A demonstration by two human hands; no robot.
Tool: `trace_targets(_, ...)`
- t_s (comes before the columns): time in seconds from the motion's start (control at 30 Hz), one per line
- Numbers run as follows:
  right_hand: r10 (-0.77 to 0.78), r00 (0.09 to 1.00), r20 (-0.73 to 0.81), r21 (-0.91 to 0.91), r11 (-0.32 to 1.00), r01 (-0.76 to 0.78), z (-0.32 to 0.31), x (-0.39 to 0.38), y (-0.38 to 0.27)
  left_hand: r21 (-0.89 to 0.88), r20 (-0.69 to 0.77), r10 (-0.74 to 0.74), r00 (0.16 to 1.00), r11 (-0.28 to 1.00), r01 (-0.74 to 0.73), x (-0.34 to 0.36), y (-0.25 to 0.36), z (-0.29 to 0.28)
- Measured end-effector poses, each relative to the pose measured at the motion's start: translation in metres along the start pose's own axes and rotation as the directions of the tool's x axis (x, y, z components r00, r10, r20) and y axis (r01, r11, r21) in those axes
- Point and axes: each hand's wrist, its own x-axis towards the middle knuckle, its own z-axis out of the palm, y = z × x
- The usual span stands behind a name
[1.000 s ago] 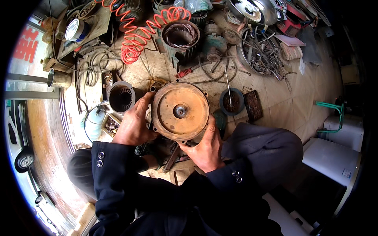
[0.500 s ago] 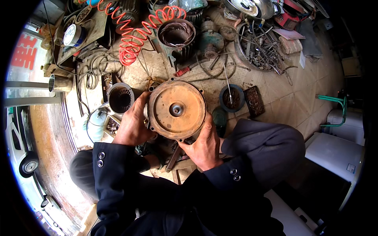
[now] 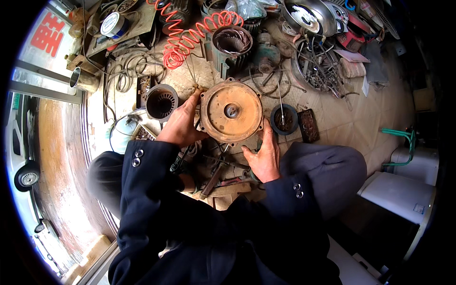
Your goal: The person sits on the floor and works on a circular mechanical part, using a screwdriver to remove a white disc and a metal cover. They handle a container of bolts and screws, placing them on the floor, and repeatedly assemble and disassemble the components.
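Note:
A round, rusty metal end cover [image 3: 216, 114] with bolt lugs around its rim and a hole in its raised centre is held up in front of me, face upward. My left hand [image 3: 183, 124] grips its left side, the thumb along the rim and the other fingers partly hidden beneath. At the lower right edge, my right hand [image 3: 266, 159] has its fingers against the rim, with the thumb spread away from it. Just left of the cover stands a grey motor stator [image 3: 162, 102] with a slotted bore. Tools and a wooden block [image 3: 232, 190] lie below, between my legs.
A dark round bowl [image 3: 284, 119] with a thin rod in it and a small rusty tray [image 3: 308, 126] are to the right. Farther off are a green motor housing [image 3: 231, 51], a red coiled hose [image 3: 178, 50] and a basin of metal parts [image 3: 317, 66].
The view has shifted, and the end cover appears higher, farther right and slightly smaller. My right thumb has come off the cover's lower edge; the left hand keeps its grip.

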Motion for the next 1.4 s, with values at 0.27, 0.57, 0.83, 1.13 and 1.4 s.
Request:
trace_targets(0.27, 0.02, 0.999, -0.033, -0.005, 1.0, -0.02, 0.002, -0.002, 0.003, -0.02, -0.072, 0.07, 0.995, 0.997, -0.072, -0.004, -0.007, 0.012)
trace_targets(0.57, 0.017, 0.996, -0.088, 0.089, 0.996, -0.009, 0.01, 0.002, -0.007, 0.025, -0.116, 0.012, 0.993, 1.0, -0.009, -0.011, 0.007, 0.005)
trace_targets(0.83, -0.036, 0.995, -0.092, -0.07, 0.997, 0.029, -0.001, 0.004, -0.008, 0.192, -0.33, -0.187, 0.925, 0.947, 0.26, -0.075, 0.069, 0.05)
trace_targets(1.13, -0.016, 1.0, -0.02, -0.021, 1.0, 0.015, -0.017, 0.016, -0.007, 0.219, -0.342, -0.219, 0.914, 0.927, 0.304, -0.056, 0.102, 0.093)
trace_targets(1.4, 0.102, 0.991, 0.087, 0.187, 0.975, -0.117, -0.034, 0.03, 0.017, 0.261, -0.446, -0.088, 0.891, 0.939, 0.224, -0.055, 0.098, 0.108)
